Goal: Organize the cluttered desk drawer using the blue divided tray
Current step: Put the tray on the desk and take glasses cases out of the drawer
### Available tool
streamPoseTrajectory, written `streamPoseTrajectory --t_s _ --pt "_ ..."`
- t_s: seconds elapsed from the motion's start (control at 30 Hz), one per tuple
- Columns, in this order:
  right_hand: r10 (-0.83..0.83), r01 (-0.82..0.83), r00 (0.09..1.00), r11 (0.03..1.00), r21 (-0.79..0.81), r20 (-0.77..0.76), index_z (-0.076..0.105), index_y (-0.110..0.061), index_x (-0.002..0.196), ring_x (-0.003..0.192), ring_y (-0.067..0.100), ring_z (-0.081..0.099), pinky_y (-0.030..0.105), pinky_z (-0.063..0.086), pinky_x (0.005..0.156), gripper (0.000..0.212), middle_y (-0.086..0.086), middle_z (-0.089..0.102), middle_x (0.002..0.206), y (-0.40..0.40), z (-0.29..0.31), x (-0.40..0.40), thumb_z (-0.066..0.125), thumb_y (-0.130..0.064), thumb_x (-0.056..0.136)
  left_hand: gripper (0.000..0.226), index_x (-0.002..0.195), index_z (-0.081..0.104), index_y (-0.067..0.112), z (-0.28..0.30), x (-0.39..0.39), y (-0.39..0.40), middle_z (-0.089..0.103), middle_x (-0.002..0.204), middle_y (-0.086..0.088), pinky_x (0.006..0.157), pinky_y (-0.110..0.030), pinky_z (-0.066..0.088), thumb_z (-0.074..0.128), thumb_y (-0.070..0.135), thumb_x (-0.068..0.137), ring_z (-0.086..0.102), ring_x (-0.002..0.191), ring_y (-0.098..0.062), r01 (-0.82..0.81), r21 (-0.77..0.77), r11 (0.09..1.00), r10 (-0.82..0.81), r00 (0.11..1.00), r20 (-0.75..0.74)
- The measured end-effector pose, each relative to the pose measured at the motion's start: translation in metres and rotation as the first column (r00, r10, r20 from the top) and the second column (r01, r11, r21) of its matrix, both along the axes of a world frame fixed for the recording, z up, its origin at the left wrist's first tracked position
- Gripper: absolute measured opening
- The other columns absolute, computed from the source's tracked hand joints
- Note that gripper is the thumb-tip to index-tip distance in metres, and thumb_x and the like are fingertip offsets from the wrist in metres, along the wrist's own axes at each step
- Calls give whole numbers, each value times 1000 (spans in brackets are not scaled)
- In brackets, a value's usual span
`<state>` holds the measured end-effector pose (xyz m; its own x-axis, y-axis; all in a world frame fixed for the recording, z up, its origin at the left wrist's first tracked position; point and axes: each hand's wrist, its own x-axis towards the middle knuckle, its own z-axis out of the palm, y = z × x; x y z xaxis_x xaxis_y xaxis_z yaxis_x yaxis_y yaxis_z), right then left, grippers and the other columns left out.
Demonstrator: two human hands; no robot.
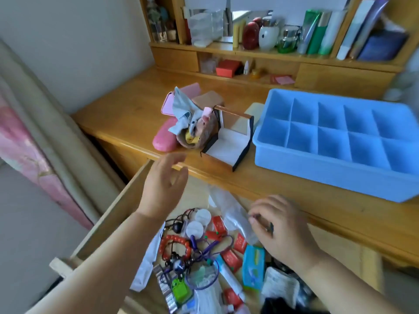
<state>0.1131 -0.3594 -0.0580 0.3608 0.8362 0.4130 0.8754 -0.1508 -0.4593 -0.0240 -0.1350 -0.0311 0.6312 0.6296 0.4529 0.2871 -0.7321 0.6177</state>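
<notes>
The blue divided tray stands on the wooden desk at the right, all its compartments bare. Below the desk edge the open drawer holds a heap of small things: a red bead bracelet, red packets, a blue tissue pack, white round pads, cords and a clear plastic bag. My left hand hovers open above the drawer's far left, holding nothing. My right hand rests over the drawer's right side, fingers pinched on a small dark object beside the plastic bag.
An open brown box with white lining sits on the desk left of the tray. Beside it lie a pink case, a pink wallet and a round pouch with cloth. Shelves with bottles and books rise behind.
</notes>
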Motion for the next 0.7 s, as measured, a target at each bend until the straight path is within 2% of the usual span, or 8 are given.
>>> streamPoseTrajectory --t_s 0.07,0.13,0.23,0.3,0.4,0.5,0.57,0.7 --pt "54 -58 998 982 -181 -24 67 -21 84 89 11 59 27 48 81 12 -11 65 91 -31 -23 -18 57 -26 83 22 108 65 21 -37 -32 -31 61 110 10 91 -12 35 64 18 86 54 108 -10 67 -92 994 -90 956 -279" --pt "-65 20 995 872 -490 -75 60 -30 117 119 14 49 27 37 100 33 -11 54 127 -63 -51 -30 54 -43 87 32 113 65 22 -70 -58 -57 60 118 8 95 -17 34 68 30 83 51 117 -14 111 -222 969 -206 856 -474" --pt "-202 56 974 665 -745 -106 15 -43 147 145 13 10 31 18 113 76 -11 7 158 -102 -84 -44 44 -68 81 69 134 47 34 -95 -82 -86 44 140 11 108 -27 28 62 63 73 38 132 -12 182 -307 934 -351 624 -698" --pt "-174 22 974 715 -698 -147 8 -40 149 145 10 7 30 17 115 83 -14 3 158 -113 -91 -58 46 -66 80 76 141 33 39 -103 -87 -100 26 153 8 115 -42 19 60 62 74 24 140 -17 243 -212 947 -299 420 -857" --pt "-84 -89 960 815 -573 -268 21 -39 146 141 5 12 24 16 115 71 -28 9 148 -117 -89 -70 51 -55 84 50 134 45 34 -94 -86 -104 36 147 6 115 -45 14 57 31 86 33 135 -19 316 7 949 -116 368 -923" --pt "-30 -131 946 876 -465 -324 49 -39 134 132 -4 24 19 16 111 49 -31 26 138 -111 -79 -67 56 -44 85 49 122 56 32 -80 -87 -93 53 130 8 116 -44 9 46 8 81 40 127 -17 349 103 931 1 279 -960" --pt "-101 -27 944 926 -378 -313 65 -31 118 120 -4 37 15 23 106 32 -23 48 128 -102 -75 -60 62 -29 86 42 112 62 32 -73 -85 -86 57 120 11 117 -42 9 47 11 79 40 126 -13 297 56 953 -38 301 -953" --pt "-220 112 924 938 -328 -314 69 -19 107 107 6 56 24 45 92 21 -10 65 110 -65 -66 -38 58 -16 89 29 104 67 31 -63 -58 -86 64 110 13 101 -26 33 51 19 82 53 110 -11 219 8 976 -134 627 -767"
